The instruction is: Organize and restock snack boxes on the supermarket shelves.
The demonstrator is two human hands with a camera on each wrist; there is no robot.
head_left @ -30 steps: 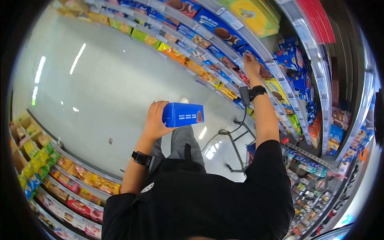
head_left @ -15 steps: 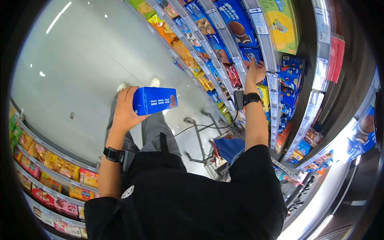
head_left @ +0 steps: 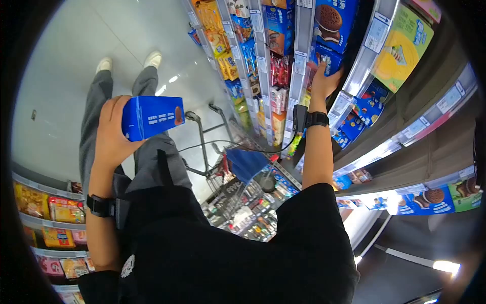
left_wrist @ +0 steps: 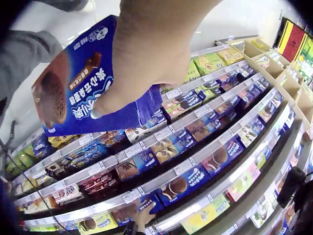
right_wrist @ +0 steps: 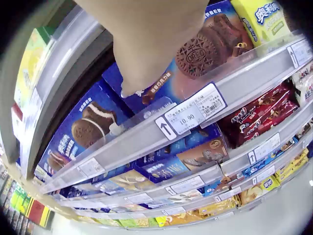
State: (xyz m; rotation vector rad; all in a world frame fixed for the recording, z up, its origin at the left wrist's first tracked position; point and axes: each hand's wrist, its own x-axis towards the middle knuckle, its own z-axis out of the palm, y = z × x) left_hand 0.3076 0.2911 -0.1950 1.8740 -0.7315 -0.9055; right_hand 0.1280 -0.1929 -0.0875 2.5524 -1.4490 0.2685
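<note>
My left hand [head_left: 114, 134] grips a blue box of chocolate cookies [head_left: 154, 117] by one end, out over my legs. In the left wrist view, the thumb presses on the printed front of this cookie box [left_wrist: 63, 93]. The right hand [head_left: 324, 83] reaches into a shelf and grips another blue cookie box [head_left: 330, 57] standing there. From the right wrist, the thumb lies against the front of that shelf box [right_wrist: 200, 54], which shows an embossed dark cookie; the other fingers are hidden behind the wrist and box.
A clear shelf lip with a 10.90 price tag [right_wrist: 188, 117] runs in front of the gripped box. Beside it stand more blue cookie boxes [right_wrist: 88, 125]. A shopping cart [head_left: 238, 207] with a blue cloth [head_left: 247, 163] is near my right leg. Another snack shelf [head_left: 55, 223] lies at left.
The head view has turned, bringing more of the cart into sight. My right hand has stayed at the same shelf, its grip on the box now showing. The left hand still holds its box.
</note>
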